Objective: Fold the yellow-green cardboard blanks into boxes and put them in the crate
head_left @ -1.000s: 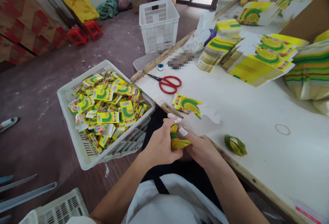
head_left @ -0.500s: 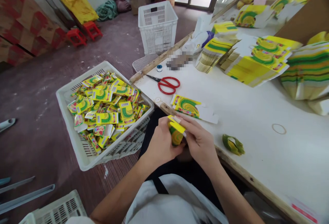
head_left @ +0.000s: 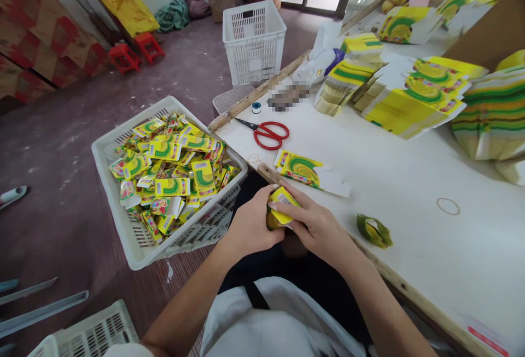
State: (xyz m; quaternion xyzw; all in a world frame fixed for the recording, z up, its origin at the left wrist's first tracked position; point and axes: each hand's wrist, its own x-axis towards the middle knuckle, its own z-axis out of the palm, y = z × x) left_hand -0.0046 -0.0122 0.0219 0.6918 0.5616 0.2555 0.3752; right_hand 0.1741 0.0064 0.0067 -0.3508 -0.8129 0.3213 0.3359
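Observation:
Between my two hands, over my lap by the table edge, is a small yellow and green printed carton [head_left: 284, 204] with a barcode on its end flap. My left hand [head_left: 253, 226] wraps round the carton's left side. Closed on its right side, my right hand [head_left: 315, 226] has fingers lying along the flap. A flattened carton [head_left: 301, 170] with white flaps lies on the table just beyond them. To my left, a white plastic crate [head_left: 123, 226] holds many small yellow cartons [head_left: 172, 186].
Red-handled scissors [head_left: 270, 134], a small spool [head_left: 256, 107] and a green-yellow peel-like piece [head_left: 374, 230] lie on the white table [head_left: 414, 269]. Stacks of flat cartons [head_left: 414, 105] stand at its far side. Another white crate [head_left: 254, 45] and red stools [head_left: 125, 59] are on the floor.
The carton's end flap has folded down, and its barcode now faces up. My right fingers have shifted across it. My left hand keeps its hold.

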